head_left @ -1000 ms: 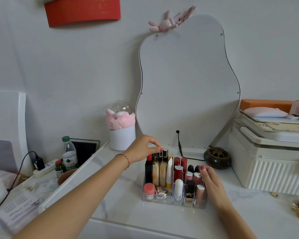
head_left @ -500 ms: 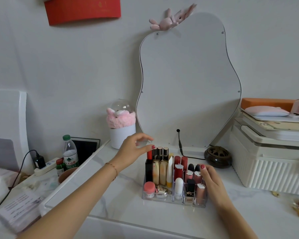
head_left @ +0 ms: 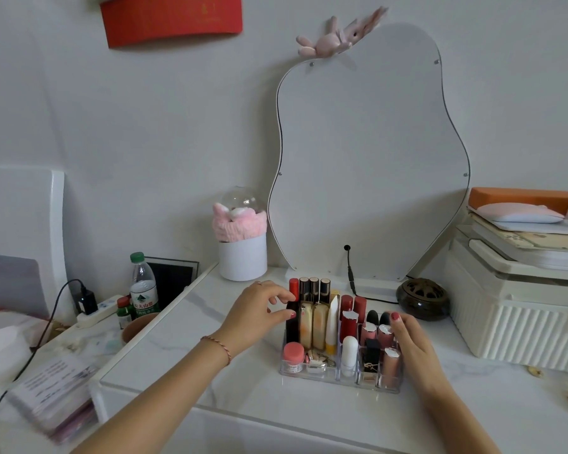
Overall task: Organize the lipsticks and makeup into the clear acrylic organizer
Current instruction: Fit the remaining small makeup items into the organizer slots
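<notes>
On the white marble tabletop [head_left: 184,348], in front of the curved mirror [head_left: 368,158], stands the clear acrylic organizer [head_left: 312,376], its compartments filled with upright lipsticks and makeup. The left hand [head_left: 254,314] is at the organizer's left wall, fingers loosely curled. Its fingertips [head_left: 287,314] touch the tall black-and-red lipstick [head_left: 292,309] in the far-left compartment; whether they pinch it or merely steady it cannot be determined. The right hand [head_left: 413,345] rests against the organizer's right side, fingers fairly straight along the wall, holding nothing. The lipstick's long axis is vertical, and it lies immediately right of the left hand's fingertips, so the left hand is the nearer one. Any seating or straightening move would probably run along that vertical axis, while the right hand braces the organizer against sliding.
</notes>
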